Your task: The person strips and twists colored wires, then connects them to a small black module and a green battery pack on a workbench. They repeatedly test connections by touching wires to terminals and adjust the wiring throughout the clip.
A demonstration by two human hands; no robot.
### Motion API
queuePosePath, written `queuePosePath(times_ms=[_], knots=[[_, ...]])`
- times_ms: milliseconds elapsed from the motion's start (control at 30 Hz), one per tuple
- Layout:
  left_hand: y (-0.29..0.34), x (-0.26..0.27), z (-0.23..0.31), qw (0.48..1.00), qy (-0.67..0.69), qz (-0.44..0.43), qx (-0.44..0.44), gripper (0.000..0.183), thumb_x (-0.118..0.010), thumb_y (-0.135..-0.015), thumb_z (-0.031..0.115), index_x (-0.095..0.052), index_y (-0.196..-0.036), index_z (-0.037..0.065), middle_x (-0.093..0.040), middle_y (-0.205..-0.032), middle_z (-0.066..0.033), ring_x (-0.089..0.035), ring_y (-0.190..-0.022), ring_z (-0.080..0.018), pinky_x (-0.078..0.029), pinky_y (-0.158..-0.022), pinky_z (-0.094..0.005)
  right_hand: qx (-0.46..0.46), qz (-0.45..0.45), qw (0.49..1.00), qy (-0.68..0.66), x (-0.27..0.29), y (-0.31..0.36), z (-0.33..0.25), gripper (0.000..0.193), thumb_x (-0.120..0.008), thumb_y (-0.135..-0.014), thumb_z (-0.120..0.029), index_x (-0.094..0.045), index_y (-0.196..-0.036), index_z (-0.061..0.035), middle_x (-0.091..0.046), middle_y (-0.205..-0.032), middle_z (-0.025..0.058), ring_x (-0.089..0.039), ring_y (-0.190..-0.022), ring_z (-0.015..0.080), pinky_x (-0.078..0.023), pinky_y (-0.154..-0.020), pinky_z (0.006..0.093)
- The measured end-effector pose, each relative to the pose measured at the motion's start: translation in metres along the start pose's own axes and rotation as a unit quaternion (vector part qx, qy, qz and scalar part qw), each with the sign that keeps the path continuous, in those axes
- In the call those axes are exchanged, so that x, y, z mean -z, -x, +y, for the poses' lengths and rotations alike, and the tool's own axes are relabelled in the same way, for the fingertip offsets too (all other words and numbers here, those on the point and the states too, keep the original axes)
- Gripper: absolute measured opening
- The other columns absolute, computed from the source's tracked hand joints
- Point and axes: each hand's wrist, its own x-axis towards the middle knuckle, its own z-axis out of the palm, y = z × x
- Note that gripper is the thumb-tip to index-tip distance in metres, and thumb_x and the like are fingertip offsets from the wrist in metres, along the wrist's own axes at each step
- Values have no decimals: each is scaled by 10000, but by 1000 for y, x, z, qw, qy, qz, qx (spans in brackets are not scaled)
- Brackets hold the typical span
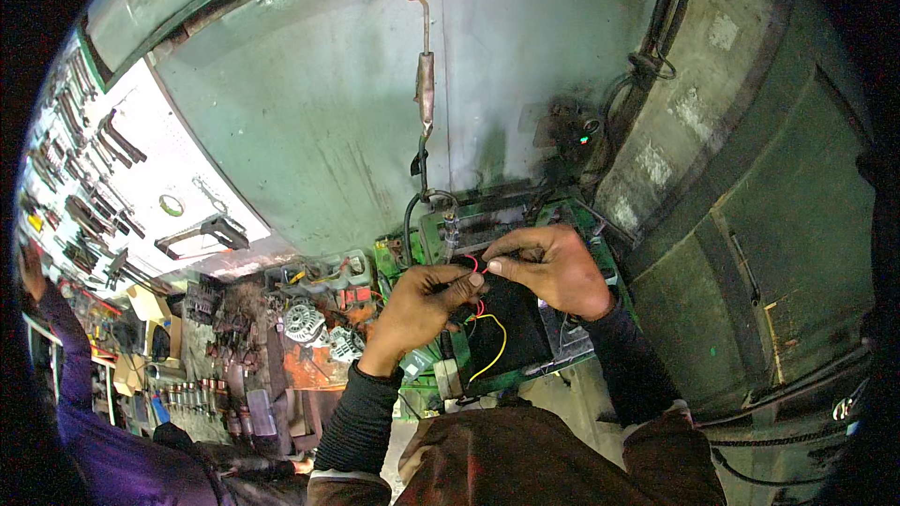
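While a red wire (pixel 474 262) is pinched between thumb and forefinger of the left hand (pixel 412 311), its end appears to be gripped by the closed fingertips of the right hand (pixel 558 272), presumably so that the thin strand is kept steady. The wire is held above a black surface (pixel 523 345), across which a yellow wire (pixel 505 335) is left loose, ungripped.

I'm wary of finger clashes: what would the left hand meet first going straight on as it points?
The left hand would probably meet the right hand first, at the thumb, beside the red wire; depth is unclear here.
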Motion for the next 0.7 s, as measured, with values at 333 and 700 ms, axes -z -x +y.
queuePosePath(times_ms=[333,700], knots=[[3,7,6,989,-118,-6,-88,280,-686,-950,256,-727,-1010,-14,-695,-782,-139,-586,-706,-132,-505,-705,-335,22,-8,999,-43,-12,-5,-1,197,-746,-854,-17,-750,-1051,-11,-738,-958,70,-653,-834,105,-513,-720,274],[10,7,9,980,-168,-8,-104,309,-684,-951,301,-723,-961,-6,-630,-693,-146,-560,-610,-171,-484,-629,-349,85,-20,995,57,-7,-4,7,140,-762,-836,-31,-739,-974,-20,-728,-897,52,-648,-803,99,-505,-723,281]])
